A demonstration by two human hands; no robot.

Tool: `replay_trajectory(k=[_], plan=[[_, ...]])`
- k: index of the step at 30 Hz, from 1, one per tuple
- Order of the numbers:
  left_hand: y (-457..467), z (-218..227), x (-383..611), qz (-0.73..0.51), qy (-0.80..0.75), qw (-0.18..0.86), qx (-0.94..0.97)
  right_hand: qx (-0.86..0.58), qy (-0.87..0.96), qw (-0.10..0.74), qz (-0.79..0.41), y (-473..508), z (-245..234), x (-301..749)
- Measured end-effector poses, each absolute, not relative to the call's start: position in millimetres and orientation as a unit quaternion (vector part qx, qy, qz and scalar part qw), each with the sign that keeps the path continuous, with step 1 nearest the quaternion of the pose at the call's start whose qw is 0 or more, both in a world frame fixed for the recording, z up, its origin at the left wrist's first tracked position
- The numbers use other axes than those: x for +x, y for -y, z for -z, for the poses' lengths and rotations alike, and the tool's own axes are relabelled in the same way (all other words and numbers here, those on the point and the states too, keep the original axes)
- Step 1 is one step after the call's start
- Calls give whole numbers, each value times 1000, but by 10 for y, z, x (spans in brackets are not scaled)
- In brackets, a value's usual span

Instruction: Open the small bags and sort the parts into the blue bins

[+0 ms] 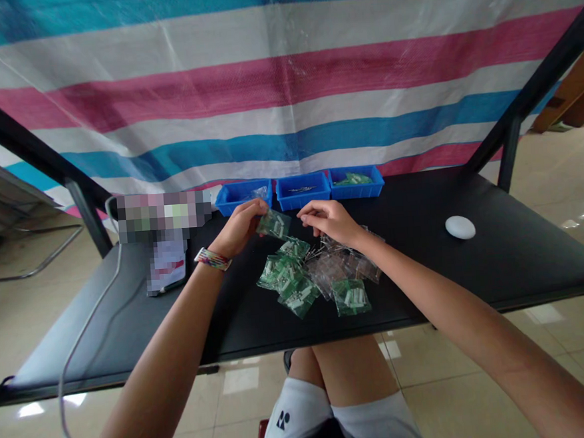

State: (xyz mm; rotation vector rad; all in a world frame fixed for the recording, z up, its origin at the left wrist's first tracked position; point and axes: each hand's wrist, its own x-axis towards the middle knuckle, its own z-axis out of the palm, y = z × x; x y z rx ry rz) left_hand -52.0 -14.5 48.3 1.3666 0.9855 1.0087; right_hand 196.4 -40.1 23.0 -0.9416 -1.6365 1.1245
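Note:
My left hand [242, 224] is closed on a small green-tinted plastic bag [274, 225] with white pieces inside, held up over the table. To its right, my right hand [329, 220] hovers with fingers bent and thumb near the index finger; whether anything small is between them I cannot make out. Below both hands lies a pile of similar green bags [288, 272] with white pieces. Beside it are clear bags [328, 270] and thin metal pins. One more green bag [351, 297] lies at the pile's near right.
Three blue bins stand along the back: the left bin [226, 208] holds clear plastic, the middle bin [303, 201] thin metal pieces, the right bin [357, 191] green bags. A white oval object [460, 228] sits right on the black table [424, 250]. A cable [86, 320] crosses the left side.

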Motion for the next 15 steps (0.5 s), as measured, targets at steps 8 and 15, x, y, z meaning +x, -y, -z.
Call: replay_trajectory(k=[8,15], plan=[[234,-447,-337,-450,-373,590,558,-382,556,466,-573,392,-210,1907],[248,-387,-320,-469,-361,561,579,-354,559,515,-546,364,-263,1953]])
